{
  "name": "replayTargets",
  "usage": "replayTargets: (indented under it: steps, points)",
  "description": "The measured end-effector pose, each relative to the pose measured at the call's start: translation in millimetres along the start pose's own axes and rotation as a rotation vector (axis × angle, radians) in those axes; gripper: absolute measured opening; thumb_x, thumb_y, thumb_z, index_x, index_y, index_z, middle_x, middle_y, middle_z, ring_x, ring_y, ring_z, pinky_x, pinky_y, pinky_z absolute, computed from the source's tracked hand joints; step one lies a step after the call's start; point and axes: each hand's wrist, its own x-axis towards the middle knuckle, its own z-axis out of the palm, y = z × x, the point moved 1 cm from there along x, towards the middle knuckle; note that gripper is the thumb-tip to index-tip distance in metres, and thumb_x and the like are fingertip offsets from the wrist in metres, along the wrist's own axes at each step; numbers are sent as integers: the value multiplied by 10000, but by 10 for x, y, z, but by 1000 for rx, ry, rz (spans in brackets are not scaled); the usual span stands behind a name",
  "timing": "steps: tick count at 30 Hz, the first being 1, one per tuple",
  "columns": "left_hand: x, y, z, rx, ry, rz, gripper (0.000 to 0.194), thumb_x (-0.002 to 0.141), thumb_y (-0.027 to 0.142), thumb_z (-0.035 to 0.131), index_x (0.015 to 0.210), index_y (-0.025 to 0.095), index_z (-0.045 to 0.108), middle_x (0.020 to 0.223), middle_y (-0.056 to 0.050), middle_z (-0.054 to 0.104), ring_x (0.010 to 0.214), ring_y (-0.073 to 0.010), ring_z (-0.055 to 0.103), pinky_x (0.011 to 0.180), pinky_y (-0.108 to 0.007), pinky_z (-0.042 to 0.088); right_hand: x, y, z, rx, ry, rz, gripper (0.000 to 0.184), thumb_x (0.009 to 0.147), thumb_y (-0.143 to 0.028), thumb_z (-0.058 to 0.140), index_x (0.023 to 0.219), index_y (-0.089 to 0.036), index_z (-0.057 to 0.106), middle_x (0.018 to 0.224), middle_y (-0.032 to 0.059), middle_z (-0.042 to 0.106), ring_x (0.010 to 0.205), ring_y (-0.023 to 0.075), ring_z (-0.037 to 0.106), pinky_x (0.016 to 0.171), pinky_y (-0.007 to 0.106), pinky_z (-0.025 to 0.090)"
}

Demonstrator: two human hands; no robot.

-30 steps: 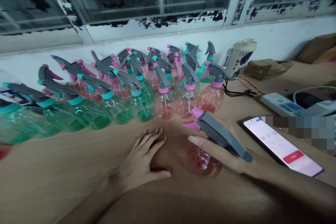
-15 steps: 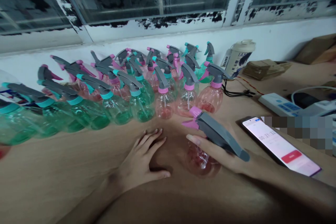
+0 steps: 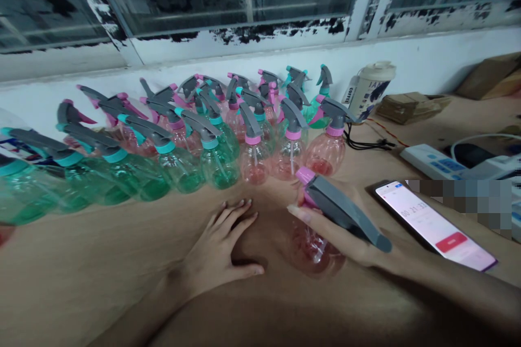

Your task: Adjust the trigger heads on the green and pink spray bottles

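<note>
My right hand (image 3: 345, 241) is wrapped round a pink spray bottle (image 3: 315, 246) with a grey trigger head (image 3: 340, 207) and pink nozzle, held just above the wooden table (image 3: 101, 260). Its fingers press on the pink trigger. My left hand (image 3: 217, 252) lies flat on the table to the left of the bottle, fingers spread, holding nothing. Behind both hands stand several pink spray bottles (image 3: 328, 146) and green spray bottles (image 3: 217, 160), grouped along the wall.
A phone (image 3: 433, 225) with a lit timer screen lies right of my right hand. Behind it are a white power strip (image 3: 431, 160), a black cord (image 3: 366, 143), a coffee cup (image 3: 368, 89) and cardboard pieces (image 3: 411, 105). Windows run above the wall.
The pink trigger of the held bottle has gone in under my right fingers. The left hand has stayed flat in place.
</note>
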Motion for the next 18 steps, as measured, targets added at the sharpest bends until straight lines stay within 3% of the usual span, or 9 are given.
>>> replayTargets:
  steps: [2,4,9,14,18]
  points:
    - [-2,1,3,1,-3,-4,830,748,717,530,1374,195,375,1468,-137,353,1342,-322,309,1074,-548,253,-7,16,12,26,14,-27,40,825,-278,603,830,-245,581,748,-12,628,707,161,622,683,313,489]
    - [-8,2,6,0,2,-7,829,747,715,533,1375,198,372,1473,-138,342,1343,-321,308,1078,-543,249,-19,35,25,42,37,-52,107,803,-279,635,894,-243,592,794,-4,643,725,171,627,694,328,491]
    - [-16,2,10,-10,22,-2,828,741,715,543,1372,207,373,1467,-136,352,1337,-319,319,1080,-546,242,-35,46,37,-5,61,-30,166,758,-295,685,854,-249,558,754,-7,611,662,177,591,631,340,484]
    - [-8,4,3,-20,19,-6,825,739,712,547,1370,206,385,1468,-137,351,1336,-324,320,1076,-546,250,-41,43,41,39,82,-40,445,736,-265,685,1141,-257,500,1022,40,634,792,203,619,619,340,496]
    - [-5,5,-1,-26,4,-19,826,738,712,546,1370,203,390,1470,-136,346,1336,-331,318,1079,-553,245,-47,51,35,-4,76,-8,387,728,-294,693,1077,-254,531,1005,48,643,883,240,620,675,366,493]
